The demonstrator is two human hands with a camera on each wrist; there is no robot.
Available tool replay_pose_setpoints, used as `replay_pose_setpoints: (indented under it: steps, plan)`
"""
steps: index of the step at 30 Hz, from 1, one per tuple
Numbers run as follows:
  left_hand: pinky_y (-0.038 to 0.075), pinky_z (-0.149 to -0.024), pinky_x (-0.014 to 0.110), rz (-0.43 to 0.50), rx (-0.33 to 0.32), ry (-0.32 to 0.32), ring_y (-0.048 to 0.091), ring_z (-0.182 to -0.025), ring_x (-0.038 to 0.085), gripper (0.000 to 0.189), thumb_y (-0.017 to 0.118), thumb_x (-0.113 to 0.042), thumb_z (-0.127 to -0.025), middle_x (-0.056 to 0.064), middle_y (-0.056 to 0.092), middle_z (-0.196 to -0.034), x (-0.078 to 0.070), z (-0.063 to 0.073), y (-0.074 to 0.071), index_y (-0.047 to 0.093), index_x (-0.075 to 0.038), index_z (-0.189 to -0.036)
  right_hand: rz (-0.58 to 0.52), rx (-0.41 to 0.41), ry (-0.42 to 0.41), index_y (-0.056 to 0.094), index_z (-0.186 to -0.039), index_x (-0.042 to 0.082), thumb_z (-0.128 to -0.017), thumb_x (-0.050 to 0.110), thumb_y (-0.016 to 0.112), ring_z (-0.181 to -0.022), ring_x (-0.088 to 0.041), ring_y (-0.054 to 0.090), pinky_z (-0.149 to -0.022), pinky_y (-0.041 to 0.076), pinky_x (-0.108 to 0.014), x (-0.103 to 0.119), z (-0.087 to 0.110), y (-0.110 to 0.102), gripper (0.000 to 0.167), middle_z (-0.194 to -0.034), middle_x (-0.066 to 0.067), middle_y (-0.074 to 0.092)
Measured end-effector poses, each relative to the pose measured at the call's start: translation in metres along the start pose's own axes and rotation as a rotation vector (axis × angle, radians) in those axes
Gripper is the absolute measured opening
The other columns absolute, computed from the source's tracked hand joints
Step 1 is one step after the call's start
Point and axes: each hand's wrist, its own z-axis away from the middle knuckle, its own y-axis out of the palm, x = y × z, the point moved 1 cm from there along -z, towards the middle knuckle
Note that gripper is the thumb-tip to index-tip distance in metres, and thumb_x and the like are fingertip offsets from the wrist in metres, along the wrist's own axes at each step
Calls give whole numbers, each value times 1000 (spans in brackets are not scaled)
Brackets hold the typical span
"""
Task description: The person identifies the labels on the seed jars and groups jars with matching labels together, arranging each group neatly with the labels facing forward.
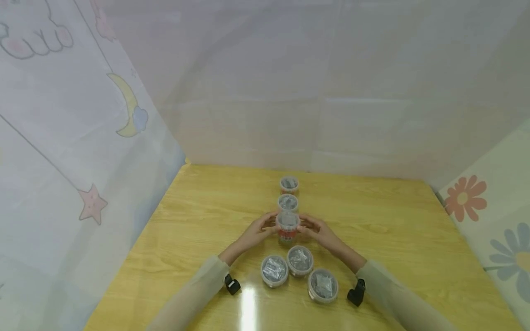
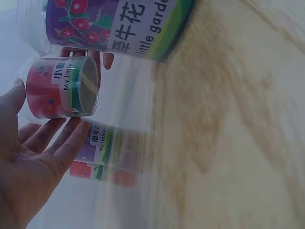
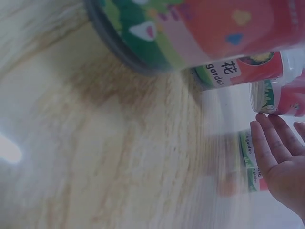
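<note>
Between both hands is a clear plastic tub (image 1: 287, 233) with a red label and a see-through lid. My left hand (image 1: 257, 233) holds its left side, thumb toward the front and fingers farther back. My right hand (image 1: 325, 234) holds the opposite side in the same way. In the left wrist view the base of the red tub (image 2: 47, 90) appears raised off the table. Behind it stand two more tubs in a line, a nearer one (image 1: 287, 202) and a farther one (image 1: 289, 184); the left wrist view shows a purple label and a red label there.
Three lidded tubs stand nearer the person: one at left (image 1: 274, 271), one in the middle (image 1: 300, 260) and one at right (image 1: 323, 285). The wooden table (image 1: 198, 230) meets a pale curtain (image 1: 256, 124) at the back. Printed cloth hangs on both sides.
</note>
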Motion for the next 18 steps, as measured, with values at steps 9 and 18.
replay_pose_setpoints:
  steps: [9, 18]
  plan:
    - [50, -90, 29, 15, 13, 40, 53, -115, 40, 51, 52, -7, -95, 22, 40, -140, 7, 0, 2, 32, 3, -141, 19, 18, -5, 35, -142, 7, -97, 19, 50, -115, -29, 54, -88, 51, -42, -5, 1, -1, 49, -132, -23, 48]
    - [49, -93, 32, 8, 26, 67, 52, -115, 41, 53, 54, -5, -93, 22, 38, -141, 10, 0, 3, 32, 5, -140, -28, 55, -16, 34, -143, 8, -96, 16, 51, -116, -30, 53, -89, 51, -45, -7, 1, -1, 50, -133, -25, 46]
